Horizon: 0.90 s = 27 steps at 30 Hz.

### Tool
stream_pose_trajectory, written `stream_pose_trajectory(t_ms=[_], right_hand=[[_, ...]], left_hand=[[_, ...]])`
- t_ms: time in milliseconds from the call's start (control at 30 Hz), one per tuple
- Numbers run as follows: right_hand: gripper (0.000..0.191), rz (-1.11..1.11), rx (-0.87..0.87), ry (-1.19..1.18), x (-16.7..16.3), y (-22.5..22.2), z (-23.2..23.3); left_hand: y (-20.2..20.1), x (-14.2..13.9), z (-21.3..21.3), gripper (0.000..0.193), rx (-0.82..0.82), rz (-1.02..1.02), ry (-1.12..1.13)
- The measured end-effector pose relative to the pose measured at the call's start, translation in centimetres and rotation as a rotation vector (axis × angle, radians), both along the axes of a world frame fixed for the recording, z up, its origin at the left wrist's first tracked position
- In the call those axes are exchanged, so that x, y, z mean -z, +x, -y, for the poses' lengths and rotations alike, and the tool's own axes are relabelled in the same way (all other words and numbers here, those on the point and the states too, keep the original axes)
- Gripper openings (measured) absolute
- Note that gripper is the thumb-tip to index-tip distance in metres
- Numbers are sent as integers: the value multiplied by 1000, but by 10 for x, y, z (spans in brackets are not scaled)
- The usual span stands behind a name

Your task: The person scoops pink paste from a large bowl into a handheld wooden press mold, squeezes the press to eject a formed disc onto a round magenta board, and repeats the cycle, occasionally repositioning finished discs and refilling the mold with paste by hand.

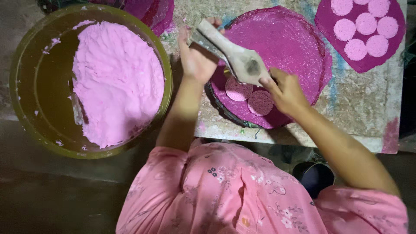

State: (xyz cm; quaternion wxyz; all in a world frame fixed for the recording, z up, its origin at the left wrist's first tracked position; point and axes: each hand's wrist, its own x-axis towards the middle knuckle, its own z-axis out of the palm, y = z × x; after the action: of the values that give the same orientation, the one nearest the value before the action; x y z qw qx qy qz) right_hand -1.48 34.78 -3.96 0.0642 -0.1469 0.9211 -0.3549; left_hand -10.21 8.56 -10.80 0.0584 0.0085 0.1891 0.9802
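While your left hand (197,58) and right hand (286,92) both clamp one wooden paddle (236,56) at upper centre, two pink discs (250,96) lie beneath it on one magenta mat (290,43), seven more discs (364,24) upper right, one green basin (26,112) of pink dough (117,82) left.

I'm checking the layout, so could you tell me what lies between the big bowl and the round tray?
In the head view, the left hand and its forearm lie between the bowl and tray.

Wooden paddle-shaped mould (236,58), pale and dusty, held tilted over a round magenta sheet (286,43); handle toward the table's far edge. Two pressed pink discs (249,96) lie flat at the sheet's near edge
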Motion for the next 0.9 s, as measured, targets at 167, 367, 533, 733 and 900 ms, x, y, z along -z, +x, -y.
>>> stream_pose_trajectory(t_ms=[167, 367, 533, 733, 900], right_hand=[[72, -109, 115, -364, 4, 38, -35], [76, -128, 311, -680, 40, 71, -66], [81, -100, 476, -748, 75, 100, -96], [74, -49, 523, -878, 91, 118, -116], [62, -189, 239, -476, 32, 109, -91]], left_hand=[[48, 22, -11, 71, 243, -334, -1286], [78, 27, -36, 118, 321, -681, -2018], [58, 10, -32, 125, 461, -514, -1907], [3, -26, -32, 131, 392, -357, -1998], [32, -81, -58, 120, 99, -1048, -1685]])
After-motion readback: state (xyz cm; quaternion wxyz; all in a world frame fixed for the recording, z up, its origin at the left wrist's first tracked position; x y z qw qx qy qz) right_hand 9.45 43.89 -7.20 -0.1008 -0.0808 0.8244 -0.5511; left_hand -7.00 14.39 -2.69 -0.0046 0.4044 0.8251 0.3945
